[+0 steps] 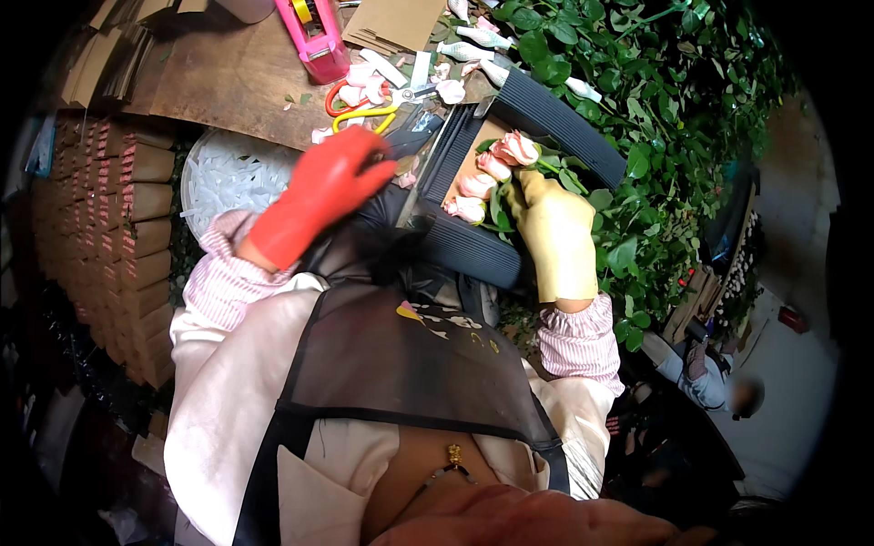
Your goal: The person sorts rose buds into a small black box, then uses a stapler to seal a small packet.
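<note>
My left hand [320, 193], in a red rubber glove, hovers beside the scissors [364, 116] with red and yellow handles. Its thumb and fingers are apart, slightly blurred, with nothing visible between them. In a pale yellow glove, my right hand [557, 232] reaches down among the roses, fingers curled at a stem just below the blooms; the fingertips are partly hidden by leaves. Several pink roses [476, 186] lie in a row on brown cardboard [466, 162], inside a holder with black ribbed sides [566, 127].
Leafy green stems [655, 191] heap up on the right, with white-netted buds [484, 37] at their edge. A pink tape dispenser [314, 41] and loose petals lie on the wooden table [214, 82]. A round tub [232, 177] holds white strips. Folded cardboard [109, 237] is stacked left.
</note>
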{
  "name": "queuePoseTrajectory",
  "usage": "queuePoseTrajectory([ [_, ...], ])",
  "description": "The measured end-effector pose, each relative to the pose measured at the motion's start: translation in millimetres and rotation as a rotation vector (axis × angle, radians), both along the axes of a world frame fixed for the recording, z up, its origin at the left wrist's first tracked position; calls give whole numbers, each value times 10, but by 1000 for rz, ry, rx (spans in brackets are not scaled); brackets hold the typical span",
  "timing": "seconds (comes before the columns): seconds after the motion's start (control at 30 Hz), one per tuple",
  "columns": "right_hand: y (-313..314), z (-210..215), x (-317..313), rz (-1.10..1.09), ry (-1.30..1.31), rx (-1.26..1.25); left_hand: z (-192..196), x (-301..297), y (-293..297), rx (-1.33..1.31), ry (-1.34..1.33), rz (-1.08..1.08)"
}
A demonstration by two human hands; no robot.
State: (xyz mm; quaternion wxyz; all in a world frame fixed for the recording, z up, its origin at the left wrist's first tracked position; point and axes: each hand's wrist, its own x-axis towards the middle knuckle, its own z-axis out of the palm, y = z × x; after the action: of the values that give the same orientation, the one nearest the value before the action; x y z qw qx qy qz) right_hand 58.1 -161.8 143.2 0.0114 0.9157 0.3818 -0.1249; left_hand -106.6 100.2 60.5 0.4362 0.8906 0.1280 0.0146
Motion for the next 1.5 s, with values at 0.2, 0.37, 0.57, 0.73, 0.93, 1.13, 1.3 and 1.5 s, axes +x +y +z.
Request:
queuePoseTrajectory([
  [0.2,-137,143,12,-34,79,228,254,555,-538,-292,-221,-7],
  [0.37,-247,95,-102,-5,32,395,288,648,-723,-333,-340,-36],
  [0.57,-288,-6,-90,108,-127,424,290,641,-783,-206,-416,-18],
  [0.73,-274,-11,-75,150,-160,401,347,651,-823,-170,-446,1],
  [0.93,-262,-37,-90,117,-137,433,376,685,-852,96,-559,-88],
  [1.13,-164,-48,-106,-5,-106,303,236,588,-769,-106,-499,-33],
  [1.3,-151,336,-155,-100,-64,264,6,434,-297,-176,-340,81],
  [1.5,-218,515,-62,149,216,144,53,507,-232,-143,-207,-272],
])
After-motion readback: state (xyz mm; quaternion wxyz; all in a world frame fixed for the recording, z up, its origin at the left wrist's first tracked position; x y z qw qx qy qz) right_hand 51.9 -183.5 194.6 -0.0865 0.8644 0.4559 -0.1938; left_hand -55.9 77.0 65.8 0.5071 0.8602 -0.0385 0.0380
